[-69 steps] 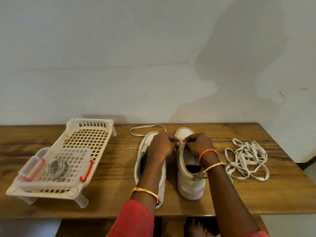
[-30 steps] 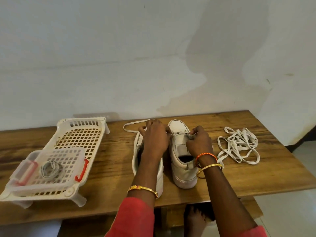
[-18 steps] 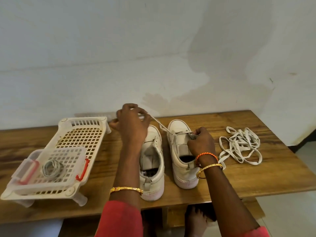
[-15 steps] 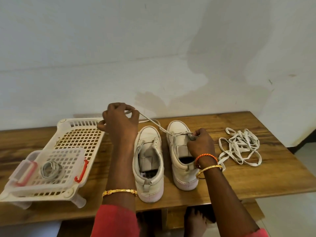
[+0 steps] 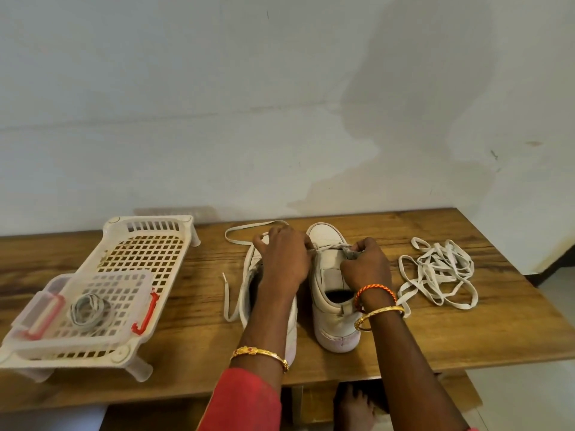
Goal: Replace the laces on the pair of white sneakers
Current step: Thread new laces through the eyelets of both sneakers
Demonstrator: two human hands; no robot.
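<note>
Two white sneakers stand side by side on the wooden table [image 5: 466, 331], toes toward the wall. The right sneaker [image 5: 331, 293] has a white lace [image 5: 329, 246] threaded across its front eyelets. My left hand [image 5: 284, 259] lies over the left sneaker [image 5: 291, 325], its fingers pinching the lace at the right sneaker's left eyelets. My right hand [image 5: 365, 264] pinches the lace at the right eyelets. The lace's loose end [image 5: 231, 293] trails left of the left sneaker, looping behind it.
A tangled pile of white laces [image 5: 438, 272] lies right of the sneakers. At the left sits a white plastic basket rack [image 5: 146, 244] holding a clear box [image 5: 93, 303] with red clips and a coiled grey lace inside. A bare foot [image 5: 354, 409] shows under the table.
My left hand, which had pulled the lace up and out to the left, has come back down to the right sneaker's eyelets. The pulled lace now lies slack on the table.
</note>
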